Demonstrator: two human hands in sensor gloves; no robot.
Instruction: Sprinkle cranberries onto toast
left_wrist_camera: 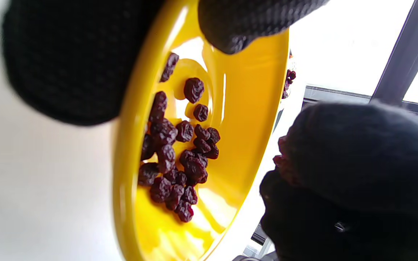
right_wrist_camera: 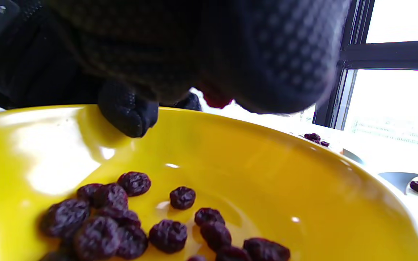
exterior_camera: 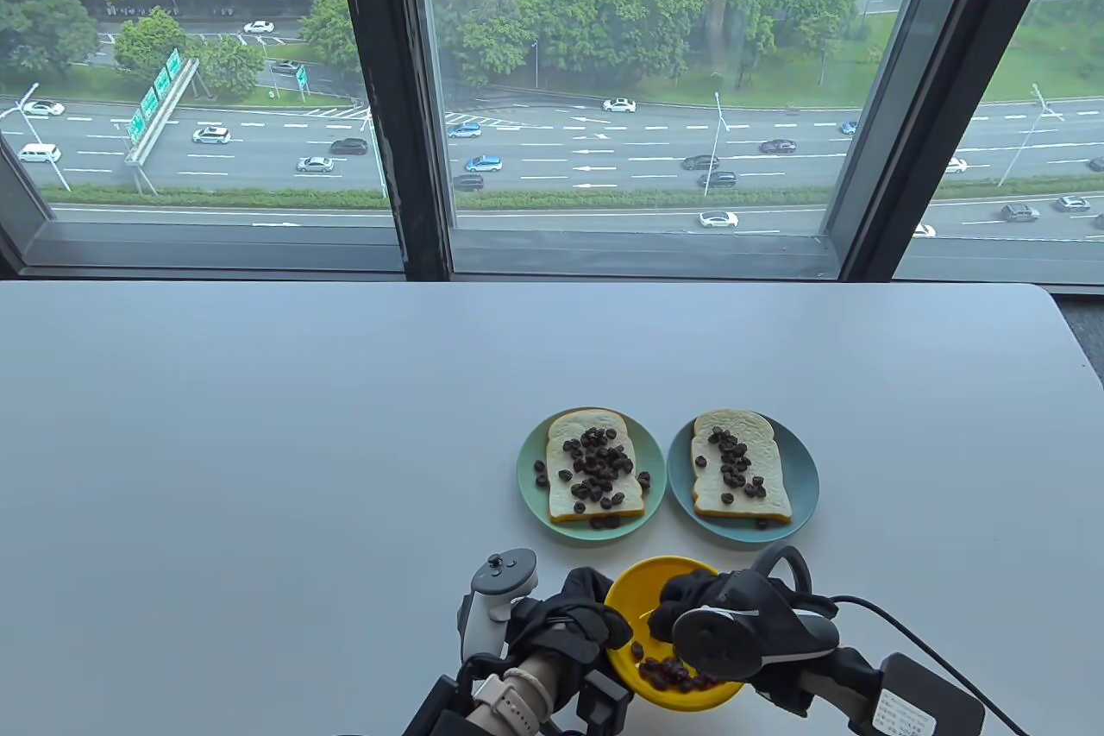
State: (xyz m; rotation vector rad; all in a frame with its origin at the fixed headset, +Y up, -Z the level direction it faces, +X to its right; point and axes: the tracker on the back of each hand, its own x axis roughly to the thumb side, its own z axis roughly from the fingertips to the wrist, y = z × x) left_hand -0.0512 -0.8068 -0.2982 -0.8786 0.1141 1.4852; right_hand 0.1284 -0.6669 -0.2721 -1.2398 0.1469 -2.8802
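Where the white, smooth desk (exterior_camera: 259, 443) meets the near edge, a glossy yellow bowl (exterior_camera: 634, 589) sits tilted, round and shallow, with dark, wrinkled cranberries (exterior_camera: 668, 671) pooled in its lower part. The left hand (exterior_camera: 569, 619), in a black knitted glove, holds the bowl's rim, thumb inside the wall and fingers (left_wrist_camera: 67, 61) wrapped outside, so that grip is clamped on the bowl. The right hand (exterior_camera: 690, 598), gloved alike, hangs over the bowl's inside; its fingertips (right_wrist_camera: 285, 61) are drawn together, and a bit of red shows between them in both wrist views, though whether that is a berry I cannot tell.

Beyond the bowl stand two round plates just beside each other: a pale green plate (exterior_camera: 528, 477) on the left and a blue plate (exterior_camera: 806, 468) on the right. Each carries one slice of soft white toast with a tan crust. The left toast (exterior_camera: 561, 503) is thickly strewn with cranberries, a few spilled onto the plate; the right toast (exterior_camera: 768, 451) has a thinner scatter.

No writing is legible. Behind the desk, a dark-framed window (exterior_camera: 388, 97) looks down on a multi-lane road with cars and trees.
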